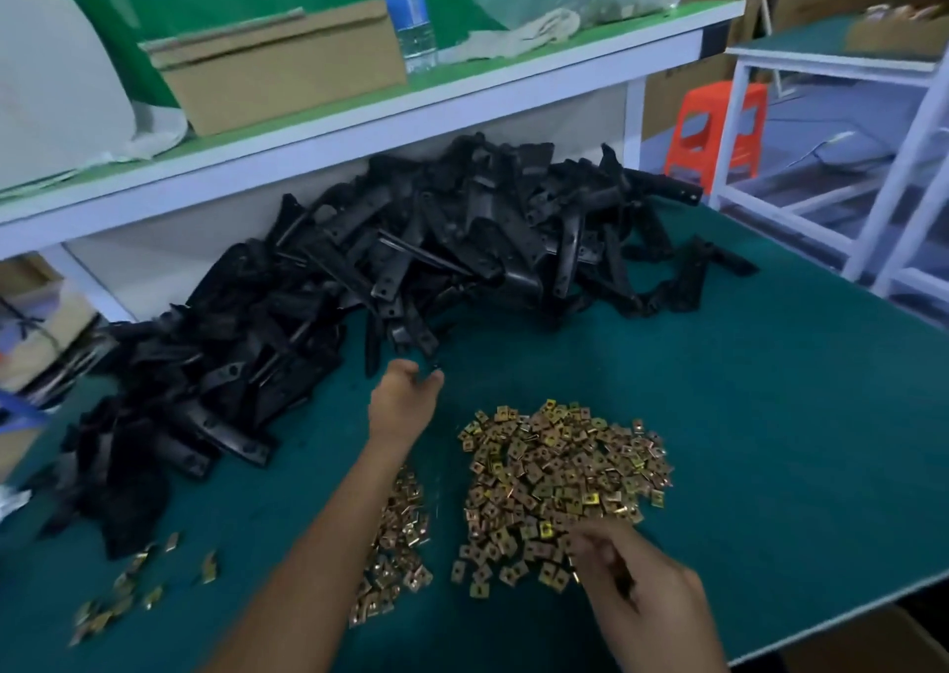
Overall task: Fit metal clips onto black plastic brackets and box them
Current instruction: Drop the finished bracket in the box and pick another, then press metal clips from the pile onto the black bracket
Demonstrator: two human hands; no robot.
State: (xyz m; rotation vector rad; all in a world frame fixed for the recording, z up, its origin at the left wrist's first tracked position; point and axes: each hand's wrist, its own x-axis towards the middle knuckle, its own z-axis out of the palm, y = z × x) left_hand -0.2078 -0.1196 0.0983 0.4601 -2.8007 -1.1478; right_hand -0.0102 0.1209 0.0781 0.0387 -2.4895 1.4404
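Your left hand (405, 400) is nearer the heap of black plastic brackets (411, 261), which lies just beyond its fingers (403, 367); these are apart and empty, and the bracket axes point every way. Your right hand (631, 580) curls over the metal clips (560, 467) on the green bench (770, 415); I cannot tell whether it pinches one.

My table mat (744, 390) is dark teal; the brackets (411, 261) are black, the clips (560, 467) brassy gold. The shelf (411, 123) is bright green edged white, the box (277, 66) brown, the stool (714, 128) orange-red.
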